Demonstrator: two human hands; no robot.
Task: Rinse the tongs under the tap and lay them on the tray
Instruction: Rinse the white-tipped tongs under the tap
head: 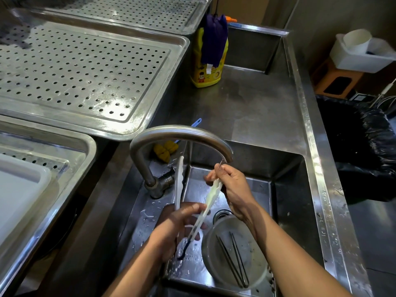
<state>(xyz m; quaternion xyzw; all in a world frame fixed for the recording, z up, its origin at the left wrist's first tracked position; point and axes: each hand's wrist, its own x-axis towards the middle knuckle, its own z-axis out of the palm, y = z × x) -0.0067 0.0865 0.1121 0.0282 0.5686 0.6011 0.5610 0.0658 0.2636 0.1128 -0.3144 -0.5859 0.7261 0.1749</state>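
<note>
White plastic tongs (178,185) with a dark hinge end stand spread open over the steel sink (287,189), just below the curved tap (180,133). My left hand (177,224) grips the tongs near the hinge, low in the sink. My right hand (233,187) pinches the tip of the right arm of the tongs directly under the tap's spout. The left arm of the tongs points up beside the tap's stem. A perforated steel tray (85,69) lies to the upper left of the sink.
A round container (235,251) holding thin metal tongs sits in the sink at the lower right. A yellow detergent bottle (209,61) with a purple cloth stands on the counter behind. A yellow sponge (165,150) lies behind the tap. A black-lined bin (360,146) is at right.
</note>
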